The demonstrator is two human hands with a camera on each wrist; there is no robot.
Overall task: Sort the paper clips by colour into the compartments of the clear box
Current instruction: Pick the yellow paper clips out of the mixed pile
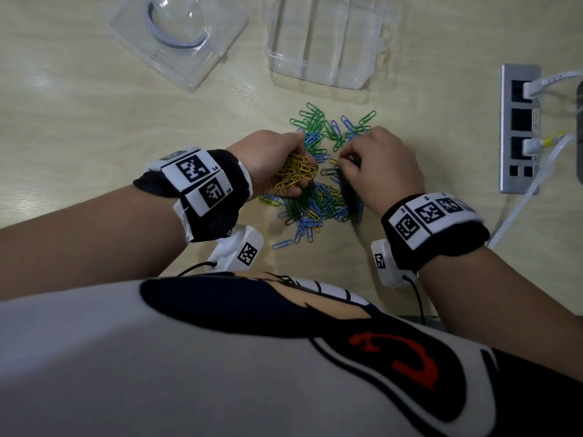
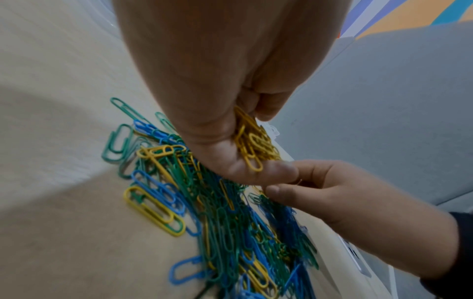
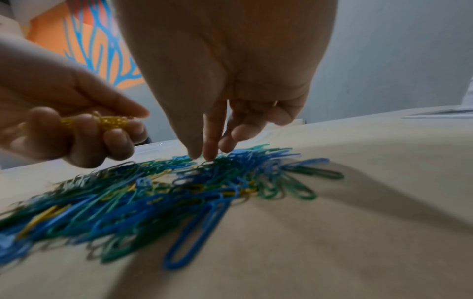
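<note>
Over the mixed pile (image 1: 318, 184) on the desk, the left hand (image 1: 271, 159) cups light, slippery yellow clips (image 1: 293, 178); right hand's (image 1: 378, 171) fingertips (image 3: 208, 155) reach down, seemingly empty; clear box (image 1: 325, 42) waits beyond.

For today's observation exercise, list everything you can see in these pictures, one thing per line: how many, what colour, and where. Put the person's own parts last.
Loose paper clips: one mixed pile, too many to count; green, blue, yellow; on the table between the hands.
Yellow paper clips: one bunch; yellow; gripped in the left hand.
Clear box: one; transparent, with dividers; far side of the table, beyond the pile.
Clear lid: one; transparent, with a round dome; far left of the box.
Power strip: one; grey, two white plugs in it; right edge of the table.
Table: one; pale wood.
Wristbands: two; black with white marker tags; one on each wrist.
Left hand: holds the yellow bunch.
Right hand: fingertips reach down into the pile.
</note>
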